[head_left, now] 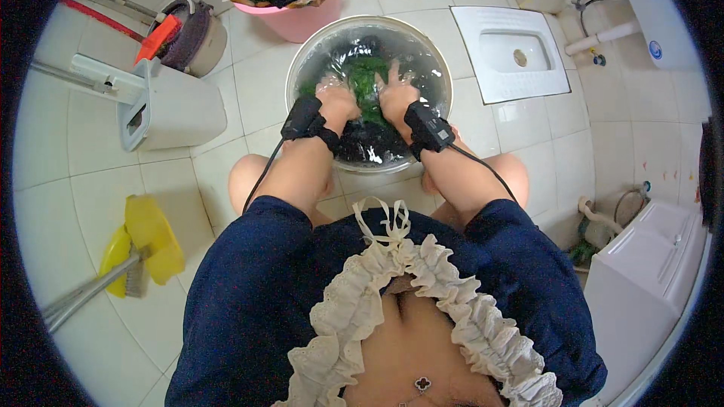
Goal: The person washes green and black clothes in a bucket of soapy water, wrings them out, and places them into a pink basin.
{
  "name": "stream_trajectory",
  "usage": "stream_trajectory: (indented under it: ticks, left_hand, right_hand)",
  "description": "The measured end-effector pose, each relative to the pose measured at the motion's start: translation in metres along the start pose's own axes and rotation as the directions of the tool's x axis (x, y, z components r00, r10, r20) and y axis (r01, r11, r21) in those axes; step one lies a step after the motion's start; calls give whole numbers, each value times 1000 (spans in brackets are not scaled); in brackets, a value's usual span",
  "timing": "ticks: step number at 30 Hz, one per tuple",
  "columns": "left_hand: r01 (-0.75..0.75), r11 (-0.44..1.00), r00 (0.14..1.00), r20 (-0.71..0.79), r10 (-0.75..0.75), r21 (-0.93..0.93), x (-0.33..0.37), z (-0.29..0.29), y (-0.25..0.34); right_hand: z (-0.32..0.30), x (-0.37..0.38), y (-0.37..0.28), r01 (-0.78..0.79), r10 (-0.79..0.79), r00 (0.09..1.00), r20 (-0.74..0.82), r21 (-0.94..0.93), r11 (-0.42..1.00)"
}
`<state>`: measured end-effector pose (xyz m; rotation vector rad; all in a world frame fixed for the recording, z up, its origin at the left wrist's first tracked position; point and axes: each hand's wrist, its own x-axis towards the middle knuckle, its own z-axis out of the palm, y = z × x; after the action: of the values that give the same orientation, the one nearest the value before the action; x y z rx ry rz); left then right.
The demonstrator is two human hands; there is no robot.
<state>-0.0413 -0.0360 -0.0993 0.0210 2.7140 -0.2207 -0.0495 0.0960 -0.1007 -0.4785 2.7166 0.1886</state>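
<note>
A round metal basin (445, 75) full of water stands on the floor in front of me. Dark cloth (373, 139) and a bright green cloth (367, 79) lie wet in it. My left hand (337, 96) is at the green cloth's left side, its fingertips blurred by splashing water, so its grip is unclear. On the cloth's other side, my right hand (397, 93) has its fingers spread and partly under water. Each wrist wears a black strapped device with a cable.
Beyond the basin, a pink bucket (290, 22) holds green and patterned laundry. A squat toilet (513, 53) is at the right, and a white cabinet (641, 271) nearer. At left are a mop bucket (204, 49), a white bin (185, 109) and a yellow dustpan (154, 237).
</note>
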Motion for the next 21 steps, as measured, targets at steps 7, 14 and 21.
stream_trajectory:
  ticks: [7,14,21]
  left_hand:
    - [-154,983,975,147,167,-95,11,-10,1]
    - [104,947,995,42,-96,-304,-24,4,-1]
    - [-48,947,961,243,130,-317,-34,-21,-47]
  right_hand:
    - [43,33,24,44,-70,979,191,138,989]
    - [-20,3,29,266,-275,958,84,104,958]
    - [-89,-4,79,147,-65,974,-218,387,910]
